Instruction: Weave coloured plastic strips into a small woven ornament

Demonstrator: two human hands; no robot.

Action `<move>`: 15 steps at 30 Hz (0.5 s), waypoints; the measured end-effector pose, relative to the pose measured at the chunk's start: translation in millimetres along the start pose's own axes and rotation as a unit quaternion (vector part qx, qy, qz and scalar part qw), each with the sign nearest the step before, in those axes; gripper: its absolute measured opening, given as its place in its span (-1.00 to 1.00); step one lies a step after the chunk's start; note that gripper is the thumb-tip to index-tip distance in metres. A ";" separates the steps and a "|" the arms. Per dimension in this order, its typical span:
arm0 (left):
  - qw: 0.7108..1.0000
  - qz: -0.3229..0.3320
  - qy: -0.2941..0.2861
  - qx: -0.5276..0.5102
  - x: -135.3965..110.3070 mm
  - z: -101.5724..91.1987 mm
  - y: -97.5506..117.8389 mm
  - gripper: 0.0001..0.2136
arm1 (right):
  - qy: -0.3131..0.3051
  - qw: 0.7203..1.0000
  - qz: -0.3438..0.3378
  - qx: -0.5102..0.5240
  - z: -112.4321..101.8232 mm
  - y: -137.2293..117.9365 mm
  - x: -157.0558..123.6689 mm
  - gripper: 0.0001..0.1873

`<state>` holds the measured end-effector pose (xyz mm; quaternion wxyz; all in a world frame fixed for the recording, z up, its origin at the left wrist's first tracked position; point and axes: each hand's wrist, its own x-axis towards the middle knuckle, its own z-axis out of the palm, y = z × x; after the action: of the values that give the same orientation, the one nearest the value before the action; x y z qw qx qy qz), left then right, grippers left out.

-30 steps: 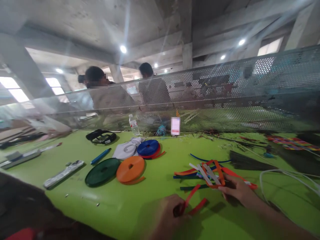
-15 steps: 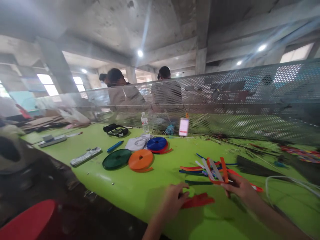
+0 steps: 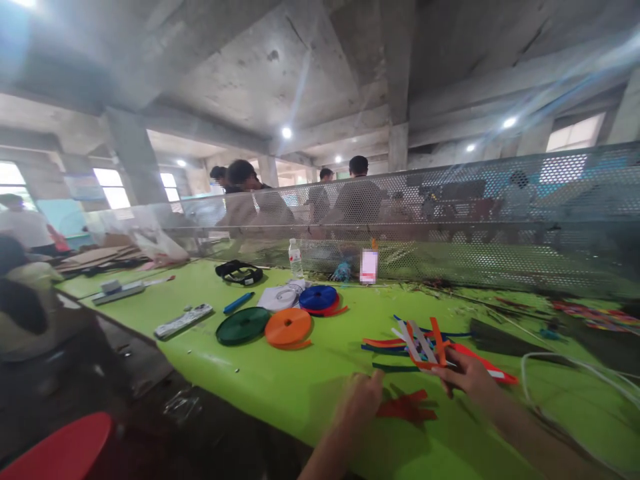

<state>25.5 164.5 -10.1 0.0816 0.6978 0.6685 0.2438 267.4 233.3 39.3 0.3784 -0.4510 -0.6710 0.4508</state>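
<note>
In my right hand (image 3: 463, 372) a small bunch of interlaced strips is pinched, with white strips (image 3: 419, 341) and an orange strip (image 3: 437, 337) standing up from it. Loose orange and blue strips (image 3: 387, 344) lie behind this bunch. My left hand (image 3: 361, 397) is closed just above the table; whatever its fingertips hold, if anything, is hidden. Beside it on the table lie short red strips (image 3: 409, 408). A dark green strip (image 3: 395, 367) stretches between the two hands, its left end close to my left fingers.
Flat coils of green (image 3: 243, 327), orange (image 3: 288, 328) and blue (image 3: 319, 299) strip rest on the green table (image 3: 280, 400). Farther back are a water bottle (image 3: 295, 260) and a perforated metal screen (image 3: 450, 213), people beyond it. A white cable (image 3: 530, 383) loops at right.
My left hand has gone from parted fingers to closed ones, lifting slightly off the red strips. My right hand still holds the interlaced strips. The camera view has tilted up a little.
</note>
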 end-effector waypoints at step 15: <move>0.993 -0.085 0.059 0.063 4.6 -3.5 -3.4 -0.74 | -0.010 0.998 0.013 0.062 3.3 -4.6 3.4 -0.55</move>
<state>20.9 168.5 -7.5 0.0183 0.6269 0.7428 0.2344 262.1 234.8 43.0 0.3926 -0.4308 -0.6395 0.5012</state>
